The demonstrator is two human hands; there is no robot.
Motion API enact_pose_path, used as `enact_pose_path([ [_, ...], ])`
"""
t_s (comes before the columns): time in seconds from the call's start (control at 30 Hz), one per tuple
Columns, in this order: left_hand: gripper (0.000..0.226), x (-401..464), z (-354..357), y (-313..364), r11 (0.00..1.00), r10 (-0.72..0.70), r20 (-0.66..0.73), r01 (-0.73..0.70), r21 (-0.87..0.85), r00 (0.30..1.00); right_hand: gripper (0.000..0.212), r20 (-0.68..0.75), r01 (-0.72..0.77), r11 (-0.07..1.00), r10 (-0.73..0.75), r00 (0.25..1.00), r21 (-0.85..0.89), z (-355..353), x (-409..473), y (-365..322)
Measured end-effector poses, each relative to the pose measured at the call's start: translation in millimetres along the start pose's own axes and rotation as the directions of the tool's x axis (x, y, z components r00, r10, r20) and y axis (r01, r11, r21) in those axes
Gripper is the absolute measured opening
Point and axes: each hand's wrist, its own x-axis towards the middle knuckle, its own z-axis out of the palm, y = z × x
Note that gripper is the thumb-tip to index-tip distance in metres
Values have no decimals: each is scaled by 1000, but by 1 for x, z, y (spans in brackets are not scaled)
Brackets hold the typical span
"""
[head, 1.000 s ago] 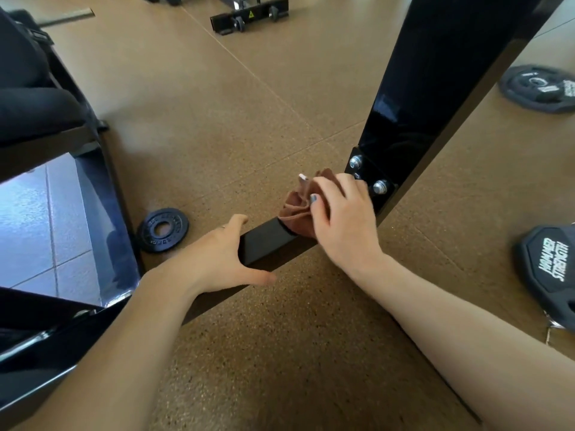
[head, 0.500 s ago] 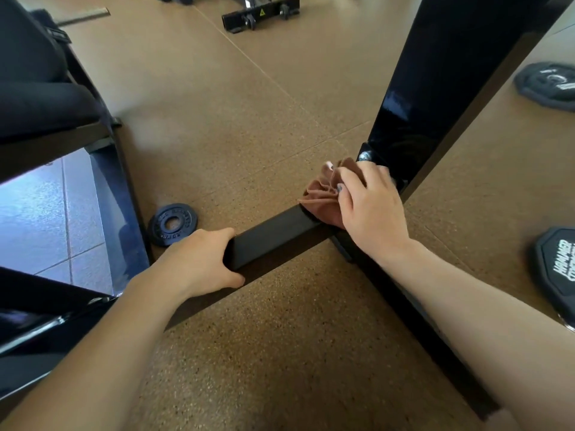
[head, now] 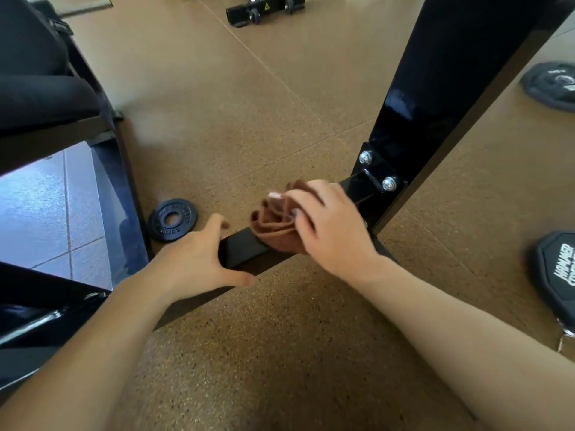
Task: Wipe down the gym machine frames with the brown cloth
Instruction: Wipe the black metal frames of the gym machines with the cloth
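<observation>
A low black frame bar (head: 239, 248) runs along the floor toward a tall black upright (head: 435, 88), joined by a bracket with two silver bolts (head: 376, 171). My right hand (head: 329, 231) presses the bunched brown cloth (head: 273, 228) on top of the bar, a little short of the bracket. My left hand (head: 193, 262) rests over the same bar just left of the cloth, fingers and thumb spread around it.
A small black weight plate (head: 172, 219) lies on the cork floor behind the bar. Two larger plates lie at the right (head: 555, 269) and far right (head: 550, 85). A padded black bench frame (head: 46, 98) stands at left; another machine base (head: 264, 9) is far ahead.
My right hand slid the cloth back along the bar from the bolted bracket toward my left hand, uncovering the bolts. My left hand loosened from a closed grip to spread fingers.
</observation>
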Motion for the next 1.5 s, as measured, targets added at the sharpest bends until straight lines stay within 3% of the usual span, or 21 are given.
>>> enact_pose_path([
  [0.07,127,-1,-3,13,981,70,-20,-72,-179,997,33,-17,-146,979,150,988,141,-6,-1,3],
  [0.13,128,2,-3,30,961,168,-130,-192,-201,977,33,18,-269,915,277,961,302,-4,3,-6],
  [0.23,85,12,6,46,953,235,-208,-267,-141,949,28,26,-369,836,393,919,406,-4,13,-13],
  [0.3,53,15,8,48,973,218,-253,-229,-15,943,28,-25,-410,818,458,889,404,-11,18,-10],
  [0.43,27,12,-2,43,965,260,-303,-242,98,917,24,-138,-487,827,537,832,280,-30,22,-4],
  [0.53,22,10,-6,37,971,224,-307,-238,-10,925,20,29,-580,803,582,813,135,-32,21,-4],
  [0.63,18,11,-3,36,979,127,-291,-167,-119,948,18,196,-632,763,605,772,133,-37,22,-5],
  [0.7,18,14,-2,38,978,98,-290,-146,-149,952,23,229,-601,798,576,785,52,-40,22,-8],
  [0.8,26,17,-1,42,962,100,-342,-179,-208,934,30,138,-499,862,508,850,-93,-41,19,-12],
  [0.87,27,18,-2,44,949,112,-385,-213,-233,916,27,127,-473,878,479,869,-75,-41,21,-12],
  [0.93,22,18,-3,46,939,129,-416,-245,-240,900,25,164,-533,835,512,843,137,-44,26,-8],
  [1.0,12,18,-7,47,916,160,-423,-294,-274,892,26,234,-626,659,588,775,418,-49,32,-10],
  [1.03,18,18,-9,47,900,155,-405,-298,-318,901,24,268,-643,569,605,750,513,-51,35,-12],
  [1.1,58,18,-10,48,855,122,-320,-263,-446,940,10,339,-636,462,573,746,618,-53,41,-15],
  [1.17,97,20,-9,49,815,109,-228,-219,-536,967,9,397,-608,427,487,778,669,-55,46,-19],
  [1.23,112,24,-8,48,801,108,-180,-193,-566,978,21,397,-557,428,408,822,712,-61,51,-22],
  [1.3,103,25,-12,48,773,68,-217,-188,-605,974,31,374,-485,426,320,870,764,-68,57,-24],
  [1.37,72,24,-22,50,735,20,-352,-252,-629,936,32,326,-404,411,247,912,817,-73,66,-26],
  [1.43,53,18,-32,55,677,59,-534,-427,-600,843,31,240,-321,425,234,942,847,-79,76,-29],
  [1.5,38,9,-44,59,652,153,-703,-606,-456,694,29,137,-226,436,228,964,871,-88,84,-30],
])
